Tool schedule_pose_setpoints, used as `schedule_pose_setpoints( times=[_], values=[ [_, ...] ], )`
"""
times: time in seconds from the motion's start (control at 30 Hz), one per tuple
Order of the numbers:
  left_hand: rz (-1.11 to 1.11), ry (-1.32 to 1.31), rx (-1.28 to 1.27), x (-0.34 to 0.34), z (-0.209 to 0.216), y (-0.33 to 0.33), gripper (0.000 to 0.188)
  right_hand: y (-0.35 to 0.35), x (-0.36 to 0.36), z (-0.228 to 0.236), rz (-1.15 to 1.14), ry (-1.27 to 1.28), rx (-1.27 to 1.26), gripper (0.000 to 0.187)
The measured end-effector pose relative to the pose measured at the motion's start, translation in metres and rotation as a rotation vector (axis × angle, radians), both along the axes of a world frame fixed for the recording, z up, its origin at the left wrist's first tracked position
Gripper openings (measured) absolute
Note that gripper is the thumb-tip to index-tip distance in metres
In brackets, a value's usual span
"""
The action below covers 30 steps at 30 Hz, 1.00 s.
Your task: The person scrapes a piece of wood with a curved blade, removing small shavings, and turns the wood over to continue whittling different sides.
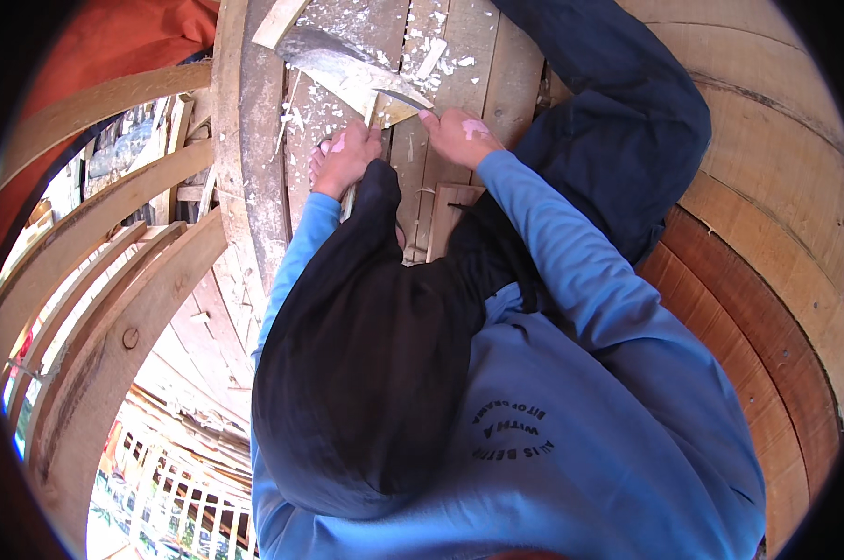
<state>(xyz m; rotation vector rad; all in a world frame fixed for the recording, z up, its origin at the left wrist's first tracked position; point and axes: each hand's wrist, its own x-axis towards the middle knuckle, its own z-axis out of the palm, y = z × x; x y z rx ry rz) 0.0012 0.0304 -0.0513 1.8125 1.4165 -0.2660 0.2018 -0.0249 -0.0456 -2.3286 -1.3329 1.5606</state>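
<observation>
My left hand point(345, 161) is closed around a narrow wooden strip point(390, 111) that runs from under my palm up to a pale, pointed tip. My right hand point(461, 137) pinches that tip from the right with its fingers together. A broad grey metal blade point(333, 61) with a pale wooden handle point(278, 21) lies across the planks just above both hands, and its thin edge touches the strip's tip. Blue sleeves cover both arms. A black cloth point(366, 373) hangs between them and hides the strip's lower end.
I am on weathered wooden planks point(469, 56) strewn with pale wood chips point(429, 58). Curved wooden ribs point(95, 252) bend away on the left, with open gaps down to the ground. Curved hull planking point(777, 243) rises on the right. My dark-trousered leg point(618, 121) is bent at upper right.
</observation>
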Motion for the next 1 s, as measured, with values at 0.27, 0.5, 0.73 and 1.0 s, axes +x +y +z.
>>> schedule_pose_setpoints(
  times=[0.27,0.5,0.73,1.0],
  values=[
    [0.055,-0.114,-0.009,-0.013,-0.060,-0.008,0.046,0.004,-0.012,0.012,0.057,-0.098,-0.039,0.054],
    [0.180,-0.167,-0.007,0.000,-0.039,-0.009,0.045,0.019,-0.024,0.034,0.146,-0.247,-0.128,0.042],
    [0.014,-0.262,0.098,-0.010,-0.070,-0.018,0.044,0.038,-0.021,0.016,0.224,-0.282,-0.183,0.047],
    [0.239,-0.163,-0.076,0.006,-0.017,-0.018,0.059,0.015,-0.011,0.030,0.302,-0.260,-0.182,0.046]
  ],
)
